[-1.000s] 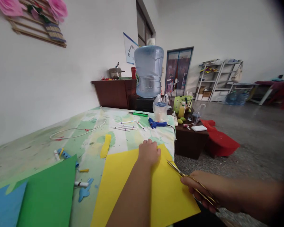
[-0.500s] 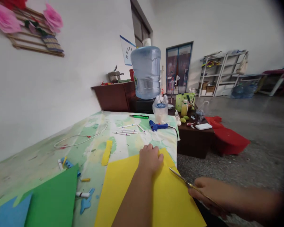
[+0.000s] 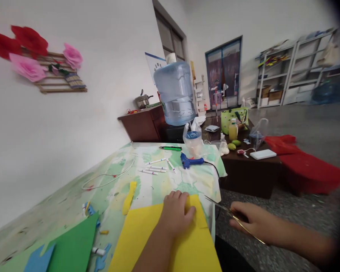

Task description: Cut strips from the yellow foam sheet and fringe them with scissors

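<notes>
Flatly, the smooth yellow sheet [image 3: 141, 234] is pressed onto the green-blotched cloth [image 3: 147, 189] by the left hand [image 3: 175, 211], thumb spread from bent fingers. Slim, gold-handled metal scissors [image 3: 240, 223] are gripped in the right hand [image 3: 249, 219], beside the sheet's straight right edge. Farther off, thin white markers [image 3: 155, 161] and a blue glue gun [image 3: 191, 161] are backed by a translucent, ridged bottle [image 3: 175, 94]. Compared with half a second ago, the scissors are drawn clear of the sheet, in which a short slit [image 3: 204, 227] is seen.
</notes>
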Demonstrator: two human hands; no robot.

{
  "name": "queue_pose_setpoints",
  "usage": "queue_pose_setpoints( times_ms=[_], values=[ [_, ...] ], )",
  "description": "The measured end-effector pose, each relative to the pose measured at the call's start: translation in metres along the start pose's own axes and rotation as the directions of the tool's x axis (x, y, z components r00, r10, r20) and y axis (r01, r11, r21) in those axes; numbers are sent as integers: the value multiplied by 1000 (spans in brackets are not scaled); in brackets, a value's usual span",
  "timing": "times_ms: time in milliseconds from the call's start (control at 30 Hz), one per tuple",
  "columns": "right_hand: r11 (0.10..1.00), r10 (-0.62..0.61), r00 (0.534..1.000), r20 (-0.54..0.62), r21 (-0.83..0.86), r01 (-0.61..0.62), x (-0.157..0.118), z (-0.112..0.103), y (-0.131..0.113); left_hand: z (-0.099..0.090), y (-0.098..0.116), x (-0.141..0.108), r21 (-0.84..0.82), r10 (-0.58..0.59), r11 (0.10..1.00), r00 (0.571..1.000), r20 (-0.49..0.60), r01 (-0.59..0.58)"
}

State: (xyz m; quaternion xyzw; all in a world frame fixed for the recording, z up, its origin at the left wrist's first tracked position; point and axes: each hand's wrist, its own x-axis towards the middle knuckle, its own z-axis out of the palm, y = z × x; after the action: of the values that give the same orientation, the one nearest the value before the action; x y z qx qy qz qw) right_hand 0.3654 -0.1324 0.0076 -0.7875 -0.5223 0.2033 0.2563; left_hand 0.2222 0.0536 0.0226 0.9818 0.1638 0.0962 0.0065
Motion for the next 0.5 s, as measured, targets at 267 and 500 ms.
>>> queue_pose_setpoints(
  times_ms=[267,500],
  values=[
    [971,-163,978,128,198,135,41,12,26,-16,53,-25,43,-164,986,982,91,161],
    [932,-336,931,144,195,307,55,5,26,42,85,-102,205,-373,899,922,-105,387]
  ],
)
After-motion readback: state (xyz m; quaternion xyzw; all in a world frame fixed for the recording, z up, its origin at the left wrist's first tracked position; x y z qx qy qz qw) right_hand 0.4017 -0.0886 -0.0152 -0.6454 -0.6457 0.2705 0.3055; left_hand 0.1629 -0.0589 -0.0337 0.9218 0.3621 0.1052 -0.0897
